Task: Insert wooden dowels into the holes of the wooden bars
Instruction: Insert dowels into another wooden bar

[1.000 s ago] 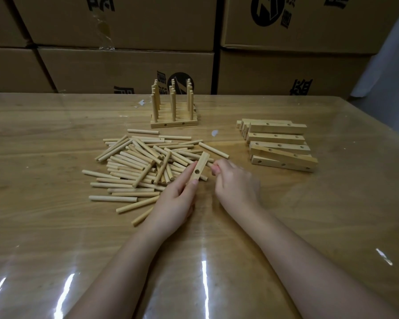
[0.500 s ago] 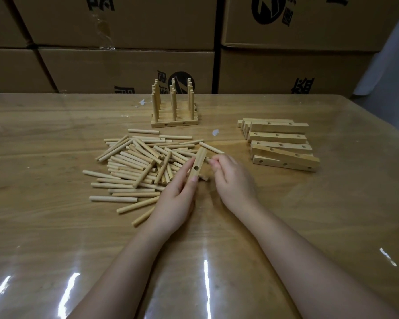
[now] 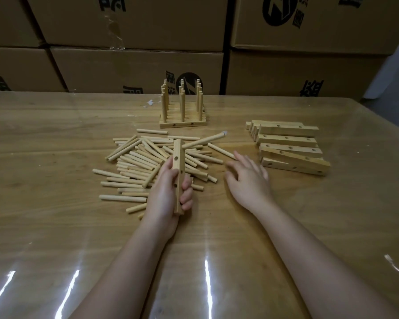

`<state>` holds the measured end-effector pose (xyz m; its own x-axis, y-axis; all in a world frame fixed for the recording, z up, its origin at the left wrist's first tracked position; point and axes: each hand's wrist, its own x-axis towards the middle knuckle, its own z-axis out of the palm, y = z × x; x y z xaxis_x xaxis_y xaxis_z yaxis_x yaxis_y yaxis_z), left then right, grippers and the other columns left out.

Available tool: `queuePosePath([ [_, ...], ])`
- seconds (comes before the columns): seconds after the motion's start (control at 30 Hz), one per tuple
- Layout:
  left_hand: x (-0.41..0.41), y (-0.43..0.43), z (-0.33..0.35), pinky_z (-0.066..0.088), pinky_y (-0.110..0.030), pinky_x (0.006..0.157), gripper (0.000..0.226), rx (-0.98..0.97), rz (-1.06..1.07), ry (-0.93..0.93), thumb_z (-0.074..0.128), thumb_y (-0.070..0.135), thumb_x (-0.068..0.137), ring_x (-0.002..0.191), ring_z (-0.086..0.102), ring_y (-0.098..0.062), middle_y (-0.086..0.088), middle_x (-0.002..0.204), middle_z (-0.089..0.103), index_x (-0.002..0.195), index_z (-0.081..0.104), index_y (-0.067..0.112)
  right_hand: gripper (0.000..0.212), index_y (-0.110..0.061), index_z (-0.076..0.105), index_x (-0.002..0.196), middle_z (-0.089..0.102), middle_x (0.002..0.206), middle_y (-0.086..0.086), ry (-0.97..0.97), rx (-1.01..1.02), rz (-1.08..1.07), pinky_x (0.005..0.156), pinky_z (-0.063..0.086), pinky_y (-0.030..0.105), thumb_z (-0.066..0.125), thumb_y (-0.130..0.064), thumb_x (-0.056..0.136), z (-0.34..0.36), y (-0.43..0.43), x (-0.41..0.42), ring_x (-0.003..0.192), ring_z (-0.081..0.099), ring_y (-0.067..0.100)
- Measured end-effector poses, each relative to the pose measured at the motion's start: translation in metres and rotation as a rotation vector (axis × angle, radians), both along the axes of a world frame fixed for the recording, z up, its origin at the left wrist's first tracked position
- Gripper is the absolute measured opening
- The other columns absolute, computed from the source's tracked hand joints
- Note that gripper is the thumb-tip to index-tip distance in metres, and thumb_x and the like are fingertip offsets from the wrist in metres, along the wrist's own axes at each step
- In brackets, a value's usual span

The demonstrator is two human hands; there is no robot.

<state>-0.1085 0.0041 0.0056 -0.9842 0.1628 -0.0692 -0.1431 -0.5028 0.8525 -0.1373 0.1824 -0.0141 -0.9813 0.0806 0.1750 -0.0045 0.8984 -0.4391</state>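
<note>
My left hand [image 3: 168, 196] grips a wooden bar [image 3: 178, 157] with holes along its side, holding it lengthwise above the near edge of a pile of loose dowels [image 3: 145, 162]. A dowel [image 3: 203, 140] sticks out of the bar's far end and slants up to the right. My right hand [image 3: 249, 176] hovers open over the table, fingers spread, just right of the pile and near a single dowel [image 3: 221, 151]. It holds nothing.
A stack of unfilled bars [image 3: 290, 146] lies to the right. Finished bars with upright dowels [image 3: 182, 109] stand at the back centre. Cardboard boxes [image 3: 136, 65] wall off the far table edge. Glossy film covers the wooden table [image 3: 55, 226].
My left hand has lifted the bar and closed round it, turning it lengthwise. My right hand let go and moved right, opening its fingers. A dowel now stands out from the bar's far end.
</note>
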Motion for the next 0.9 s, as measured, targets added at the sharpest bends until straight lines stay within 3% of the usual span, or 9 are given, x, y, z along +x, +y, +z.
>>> queuePosePath([
  [0.13,0.000,0.001,0.002,0.028,-0.015,0.032,0.046,0.079,0.050,-0.020,0.027,0.016,0.099,0.037,0.031,-0.008,0.000,0.056,0.038,0.140,0.038,0.032,0.040,-0.026,0.046,0.133,0.034,0.146,-0.009,0.001,0.044,-0.023,0.113,0.012,0.040,0.042,-0.037,0.094,0.001,-0.003,0.002,0.135,0.028,0.015],
  [0.23,0.000,0.000,0.001,0.028,-0.015,0.032,0.046,0.126,0.053,-0.043,0.028,0.016,0.099,0.036,0.032,-0.008,0.000,0.056,0.038,0.142,0.036,0.031,0.026,-0.022,0.058,0.114,0.050,0.122,-0.002,0.138,-0.037,-0.130,0.100,0.029,0.036,0.046,-0.031,0.093,0.004,-0.003,0.003,0.116,0.041,0.019],
  [0.3,-0.001,0.000,0.001,0.028,-0.015,0.031,0.046,0.137,0.061,-0.050,0.029,0.016,0.099,0.036,0.032,-0.008,0.000,0.056,0.039,0.142,0.036,0.030,0.020,-0.023,0.061,0.105,0.051,0.114,-0.001,0.216,-0.087,-0.171,0.095,0.031,0.035,0.046,-0.028,0.093,0.005,-0.003,0.004,0.111,0.043,0.020],
  [0.47,-0.002,0.001,0.000,0.029,-0.015,0.032,0.045,0.144,0.061,-0.066,0.029,0.016,0.098,0.037,0.034,-0.008,0.000,0.055,0.041,0.140,0.038,0.031,0.030,-0.035,0.057,0.120,0.042,0.139,-0.011,0.043,0.080,0.071,0.106,0.019,0.038,0.043,-0.029,0.094,0.002,-0.007,0.003,0.129,0.032,0.014],
  [0.6,0.000,0.000,0.000,0.031,-0.017,0.032,0.043,0.144,0.046,-0.073,0.029,0.017,0.100,0.038,0.035,-0.009,-0.001,0.058,0.044,0.140,0.038,0.030,0.026,-0.024,0.067,0.108,0.056,0.120,-0.011,0.161,0.052,0.018,0.094,0.031,0.028,0.046,-0.020,0.093,0.001,-0.007,0.003,0.111,0.045,0.011],
  [0.7,0.001,0.000,0.001,0.031,-0.017,0.033,0.039,0.148,0.056,-0.084,0.030,0.017,0.100,0.038,0.035,-0.010,-0.002,0.059,0.046,0.136,0.041,0.025,0.024,-0.021,0.068,0.101,0.058,0.102,-0.006,0.180,-0.030,0.003,0.076,0.048,0.031,0.047,-0.022,0.092,0.003,-0.010,0.006,0.086,0.055,0.013],
  [0.8,0.002,0.000,0.003,0.030,-0.016,0.032,0.035,0.168,0.057,-0.096,0.031,0.017,0.100,0.037,0.034,-0.010,-0.003,0.058,0.046,0.131,0.044,0.023,0.023,-0.027,0.066,0.103,0.060,0.087,-0.007,0.200,-0.057,0.016,0.055,0.042,0.028,0.046,-0.020,0.091,0.004,-0.011,0.009,0.067,0.051,0.009],
  [0.9,0.002,0.000,0.004,0.029,-0.015,0.032,0.031,0.179,0.058,-0.107,0.031,0.017,0.100,0.037,0.033,-0.010,-0.003,0.059,0.045,0.128,0.044,0.020,0.033,-0.033,0.065,0.108,0.045,0.091,-0.006,0.204,0.055,0.059,0.071,0.031,0.026,0.048,-0.012,0.089,0.002,-0.009,0.007,0.084,0.043,0.013],
])
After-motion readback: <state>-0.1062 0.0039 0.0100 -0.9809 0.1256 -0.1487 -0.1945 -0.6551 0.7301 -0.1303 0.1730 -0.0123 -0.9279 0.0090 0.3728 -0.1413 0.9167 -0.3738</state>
